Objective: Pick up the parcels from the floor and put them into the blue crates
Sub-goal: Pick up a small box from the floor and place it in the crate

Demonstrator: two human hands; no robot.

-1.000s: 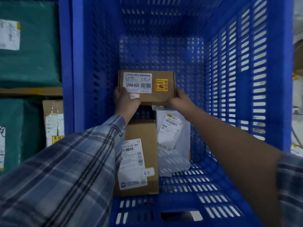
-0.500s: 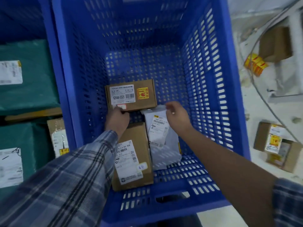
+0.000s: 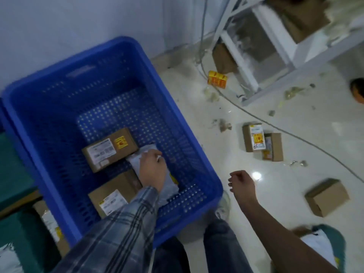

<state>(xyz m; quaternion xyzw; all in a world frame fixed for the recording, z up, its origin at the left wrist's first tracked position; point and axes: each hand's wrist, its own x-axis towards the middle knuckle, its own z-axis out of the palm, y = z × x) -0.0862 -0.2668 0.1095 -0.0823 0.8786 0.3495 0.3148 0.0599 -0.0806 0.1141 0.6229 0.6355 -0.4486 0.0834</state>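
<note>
L hand (image 3: 152,167) pinches white mailer (image 3: 167,189) in blue crate (image 3: 199,154); R hand (image 3: 241,183) loosely curled, empty; labels unreadable.

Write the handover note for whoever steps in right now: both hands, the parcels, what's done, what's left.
Left hand: inside the blue crate, fingers curled, over the white mailer bag; whether it grips the bag is unclear.
Right hand: outside the crate, above the floor, loosely curled, holding nothing.
Done: the crate holds the labelled box with the yellow sticker, a second brown box and the mailer bag.
Left: on the floor, a pair of small boxes and a plain brown box; more cartons lie by the white rack.
</note>
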